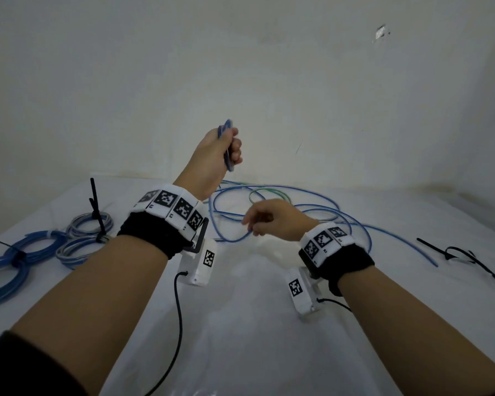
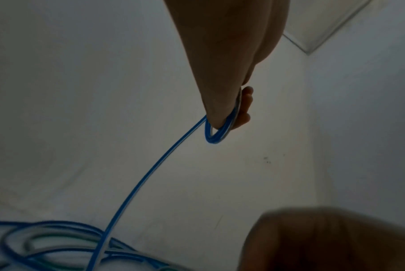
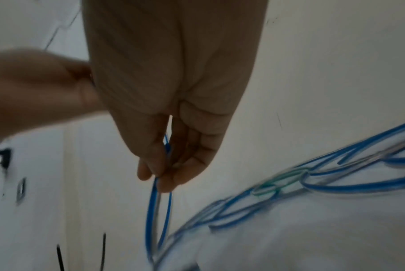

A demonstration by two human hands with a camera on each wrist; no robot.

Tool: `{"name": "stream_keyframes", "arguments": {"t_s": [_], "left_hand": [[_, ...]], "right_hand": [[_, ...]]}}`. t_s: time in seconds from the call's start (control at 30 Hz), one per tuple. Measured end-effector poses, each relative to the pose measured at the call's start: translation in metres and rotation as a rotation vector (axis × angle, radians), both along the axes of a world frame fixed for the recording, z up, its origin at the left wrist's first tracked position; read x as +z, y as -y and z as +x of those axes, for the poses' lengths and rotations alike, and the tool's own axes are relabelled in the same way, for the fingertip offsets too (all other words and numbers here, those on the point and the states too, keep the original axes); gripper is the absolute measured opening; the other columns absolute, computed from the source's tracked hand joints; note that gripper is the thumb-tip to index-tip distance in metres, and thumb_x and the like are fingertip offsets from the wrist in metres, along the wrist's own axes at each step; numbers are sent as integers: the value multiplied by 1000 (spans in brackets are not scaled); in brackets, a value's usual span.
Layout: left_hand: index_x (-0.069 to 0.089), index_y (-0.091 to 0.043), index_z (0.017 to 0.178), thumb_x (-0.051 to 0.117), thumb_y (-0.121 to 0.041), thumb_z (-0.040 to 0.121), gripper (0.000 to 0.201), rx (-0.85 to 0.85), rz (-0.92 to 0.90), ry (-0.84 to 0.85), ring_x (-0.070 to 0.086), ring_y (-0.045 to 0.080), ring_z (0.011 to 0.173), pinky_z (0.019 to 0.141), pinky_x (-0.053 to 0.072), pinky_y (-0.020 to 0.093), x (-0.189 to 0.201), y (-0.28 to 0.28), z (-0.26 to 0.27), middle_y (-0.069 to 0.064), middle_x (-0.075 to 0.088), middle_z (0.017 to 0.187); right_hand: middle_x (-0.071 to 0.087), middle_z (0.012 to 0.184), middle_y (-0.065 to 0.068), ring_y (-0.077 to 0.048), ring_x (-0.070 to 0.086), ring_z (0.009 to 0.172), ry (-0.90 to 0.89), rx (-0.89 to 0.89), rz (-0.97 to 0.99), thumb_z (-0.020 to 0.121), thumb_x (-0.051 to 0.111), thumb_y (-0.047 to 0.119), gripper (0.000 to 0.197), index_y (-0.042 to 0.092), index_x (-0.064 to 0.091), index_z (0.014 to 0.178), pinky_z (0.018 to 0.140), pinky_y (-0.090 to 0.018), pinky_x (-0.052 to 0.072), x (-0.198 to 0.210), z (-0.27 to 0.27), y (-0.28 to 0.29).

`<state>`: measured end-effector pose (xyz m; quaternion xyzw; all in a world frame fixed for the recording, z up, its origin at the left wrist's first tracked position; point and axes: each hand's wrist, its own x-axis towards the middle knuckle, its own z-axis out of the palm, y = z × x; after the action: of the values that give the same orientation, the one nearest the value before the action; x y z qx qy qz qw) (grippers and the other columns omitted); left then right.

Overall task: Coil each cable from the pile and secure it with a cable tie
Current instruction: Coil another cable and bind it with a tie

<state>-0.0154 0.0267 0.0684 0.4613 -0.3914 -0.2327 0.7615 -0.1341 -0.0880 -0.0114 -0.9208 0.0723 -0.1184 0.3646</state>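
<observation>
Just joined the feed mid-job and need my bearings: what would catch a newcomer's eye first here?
The left hand, raised above the table, grips a small coil of blue cable, its tail running down to the loose pile at the table's middle. The right hand pinches a blue strand just over that pile. Finished coils, tied in black, lie at far left; spare black ties lie at far right.

Coiled cables left on table, loose pile behind hands, ties right
</observation>
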Motion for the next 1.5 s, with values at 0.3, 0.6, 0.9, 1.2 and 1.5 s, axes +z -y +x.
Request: {"name": "stream_keyframes", "arguments": {"t_s": [0.3, 0.6, 0.9, 1.2, 1.5], "left_hand": [[50, -8, 87, 36, -14, 101, 20, -123, 340, 181, 46, 15, 59, 54, 44, 22, -49, 4, -18, 4, 49, 67], [47, -12, 84, 29, -29, 101, 30, -439, 308, -70, 41, 12, 49, 52, 39, 23, -41, -14, -27, -3, 46, 60], [45, -15, 80, 32, -28, 103, 29, -293, 382, 87, 27, 9, 48, 48, 31, 19, -31, -8, -34, -4, 36, 60], [49, -11, 86, 25, -28, 103, 34, -407, 447, 126, 33, 9, 44, 48, 32, 19, -28, -20, -22, -4, 37, 55], [51, -8, 89, 23, -35, 100, 40, -526, 409, 18, 44, 13, 49, 53, 41, 21, -32, -23, -26, -3, 41, 56]], "right_hand": [[59, 77, -13, -12, 62, 58, 509, 23, 593, 90, 44, -14, 22, 3, 56, 88, 60, -22, 53, 70, -15, -5], [60, 75, -12, -13, 64, 62, 726, -317, 859, 93, 45, -8, 20, 1, 62, 86, 68, -21, 57, 61, -23, 26], [65, 113, 15, -15, 52, 114, 498, -221, -414, 86, 59, 28, 34, 33, 63, 119, 103, -40, 35, 40, -15, 15], [69, 94, 5, -6, 62, 92, 421, -77, -53, 87, 64, 14, 18, 17, 72, 103, 89, -24, 47, 46, -20, 17], [68, 84, -6, -13, 64, 81, 528, -45, 502, 93, 51, 2, 18, 2, 66, 102, 82, -27, 53, 46, -16, 2]]}}
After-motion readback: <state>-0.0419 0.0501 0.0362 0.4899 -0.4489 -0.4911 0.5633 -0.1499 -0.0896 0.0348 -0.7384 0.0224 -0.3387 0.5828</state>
